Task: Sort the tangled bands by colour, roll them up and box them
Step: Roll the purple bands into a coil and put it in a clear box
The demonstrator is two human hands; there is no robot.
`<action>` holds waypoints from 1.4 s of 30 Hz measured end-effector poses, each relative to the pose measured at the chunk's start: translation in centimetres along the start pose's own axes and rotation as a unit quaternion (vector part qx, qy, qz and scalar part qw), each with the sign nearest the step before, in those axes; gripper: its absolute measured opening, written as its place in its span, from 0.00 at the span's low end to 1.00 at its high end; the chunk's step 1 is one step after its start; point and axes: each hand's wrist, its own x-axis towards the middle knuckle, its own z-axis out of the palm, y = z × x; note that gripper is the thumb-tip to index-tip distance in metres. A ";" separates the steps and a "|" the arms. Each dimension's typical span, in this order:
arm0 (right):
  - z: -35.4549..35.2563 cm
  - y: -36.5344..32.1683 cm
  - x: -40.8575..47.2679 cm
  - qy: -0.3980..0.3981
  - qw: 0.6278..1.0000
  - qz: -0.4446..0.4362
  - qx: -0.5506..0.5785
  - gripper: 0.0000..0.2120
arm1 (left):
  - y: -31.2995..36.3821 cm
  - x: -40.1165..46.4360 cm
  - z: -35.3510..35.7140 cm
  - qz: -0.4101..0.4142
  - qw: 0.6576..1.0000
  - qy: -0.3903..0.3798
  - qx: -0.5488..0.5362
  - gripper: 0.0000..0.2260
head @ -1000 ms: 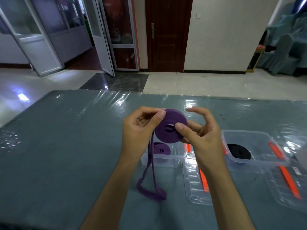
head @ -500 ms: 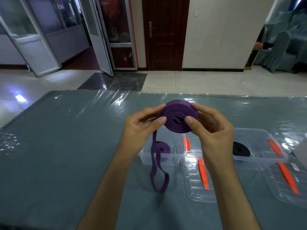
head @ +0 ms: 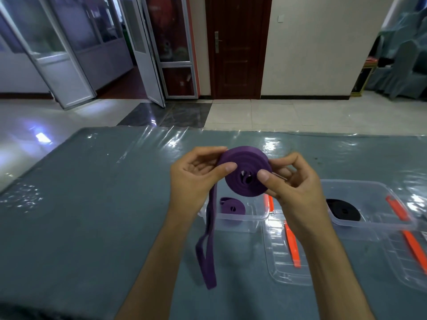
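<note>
Here both hands' grip pinches the purple roll (head: 246, 173) upright (tail apparently hanging down).

tiled hall, wooden door (head: 238, 47), covered chairs (head: 402, 56)

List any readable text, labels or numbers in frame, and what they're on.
None readable.
White label at the right edge, by the lid: cut off and blurred, unreadable.
Purple roll, boxes, door: no print visible.

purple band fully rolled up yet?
No: a loose tail hangs from the purple roll held between the left hand and right hand.
</note>
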 end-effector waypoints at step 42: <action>-3.1 -0.4 0.2 -0.046 0.996 -0.001 -0.080 0.16 | -1.0 -0.4 1.7 0.000 0.998 -0.060 -0.014 0.11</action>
